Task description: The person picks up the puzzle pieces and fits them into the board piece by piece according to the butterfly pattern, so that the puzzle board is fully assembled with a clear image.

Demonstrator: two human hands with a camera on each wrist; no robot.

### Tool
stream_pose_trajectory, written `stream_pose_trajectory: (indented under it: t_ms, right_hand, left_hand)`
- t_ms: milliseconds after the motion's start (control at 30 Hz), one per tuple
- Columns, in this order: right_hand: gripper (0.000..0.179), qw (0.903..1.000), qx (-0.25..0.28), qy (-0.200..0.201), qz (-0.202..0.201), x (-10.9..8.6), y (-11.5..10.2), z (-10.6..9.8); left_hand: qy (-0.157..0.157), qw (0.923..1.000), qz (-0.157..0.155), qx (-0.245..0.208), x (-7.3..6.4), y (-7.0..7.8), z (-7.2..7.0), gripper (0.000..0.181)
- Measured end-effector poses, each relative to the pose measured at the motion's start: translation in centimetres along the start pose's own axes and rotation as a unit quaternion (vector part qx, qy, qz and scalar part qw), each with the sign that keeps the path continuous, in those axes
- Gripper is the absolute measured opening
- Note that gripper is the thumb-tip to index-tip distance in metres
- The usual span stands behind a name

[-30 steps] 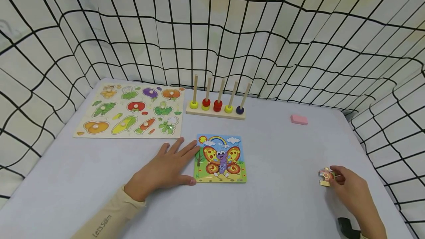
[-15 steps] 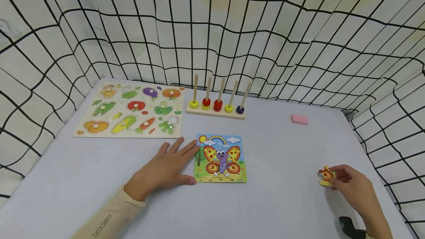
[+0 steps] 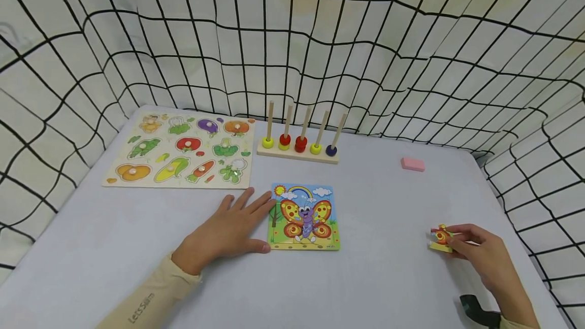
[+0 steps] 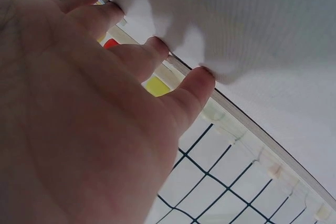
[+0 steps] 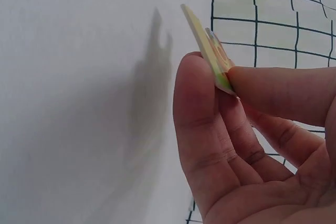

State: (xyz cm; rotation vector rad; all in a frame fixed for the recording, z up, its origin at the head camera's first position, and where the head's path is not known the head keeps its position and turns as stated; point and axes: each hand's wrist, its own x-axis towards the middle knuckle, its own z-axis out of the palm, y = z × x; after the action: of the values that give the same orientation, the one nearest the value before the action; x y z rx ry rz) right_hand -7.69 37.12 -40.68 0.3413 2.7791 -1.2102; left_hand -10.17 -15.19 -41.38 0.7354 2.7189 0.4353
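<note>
A square butterfly jigsaw puzzle (image 3: pixel 305 217) lies flat in the middle of the table. My left hand (image 3: pixel 226 232) rests on the table with spread fingers, its fingertips and thumb at the puzzle's left edge. Over at the right, my right hand (image 3: pixel 484 255) pinches a small jigsaw piece (image 3: pixel 441 240) between thumb and fingers. The piece shows an orange swirl and a yellow edge. In the right wrist view, the jigsaw piece (image 5: pixel 207 48) appears nearly edge-on above the white surface.
A wooden vegetable peg board (image 3: pixel 178 151) lies at the back left. Beside it stands a rack of upright pegs (image 3: pixel 298 154) with coloured rings. A pink block (image 3: pixel 413 164) sits at the back right. Black netting (image 3: pixel 283 44) surrounds the white table.
My right hand has shifted slightly left with the jigsaw piece, which has turned so its printed face shows more clearly. The left hand stays in place.
</note>
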Motion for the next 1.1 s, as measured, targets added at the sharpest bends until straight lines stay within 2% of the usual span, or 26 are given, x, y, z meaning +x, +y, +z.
stream_pose_trajectory:
  t_ms: [300, 567, 867, 1100]
  right_hand:
    - [0.033, 0.9986, 0.037, -0.036, -0.012, 0.6, -1.2, 1.6]
    - [0.033, 0.9953, 0.054, -0.07, -0.04, 1.3, -2.7, 3.3]
    - [0.029, 0.9933, 0.054, -0.087, -0.054, 1.6, -3.6, 5.2]
    - [0.03, 0.986, 0.104, -0.114, -0.062, 1.8, -4.2, 6.3]
  left_hand:
    - [0.001, 0.9999, 0.002, 0.011, 0.2, 0.0, -0.1, 0.1]
    - [0.0, 0.9999, 0.002, 0.01, 0.1, 0.1, -0.2, 0.099]
    - [-0.002, 1.0, 0.001, 0.005, 0.1, 0.1, -0.1, 0.099]
    - [-0.003, 1.0, -0.002, 0.002, 0.0, 0.1, -0.1, 0.101]
